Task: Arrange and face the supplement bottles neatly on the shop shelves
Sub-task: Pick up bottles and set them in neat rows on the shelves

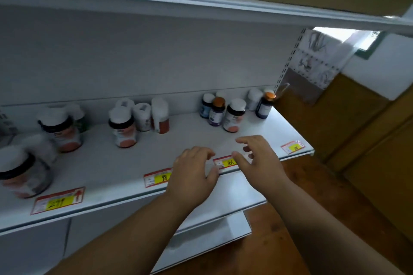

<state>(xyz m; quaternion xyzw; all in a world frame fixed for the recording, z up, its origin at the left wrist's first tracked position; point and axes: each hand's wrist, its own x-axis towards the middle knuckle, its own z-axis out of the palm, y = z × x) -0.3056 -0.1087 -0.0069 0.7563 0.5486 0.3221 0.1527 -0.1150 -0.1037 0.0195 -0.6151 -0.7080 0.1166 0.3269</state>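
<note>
While both my hands hover at front edge, white shelf (107,169) carries supplement bottles (223,110) upright in loose clusters toward back and left, well apart from my fingers. My left hand (193,176): fingers loosely curled, empty. My right hand (257,156): fingers spread, empty. Price tag (226,162) between hands.

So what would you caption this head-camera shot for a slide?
Both bare hands, left hand and right hand, hover empty over the shelf edge before scattered supplement bottles.
</note>
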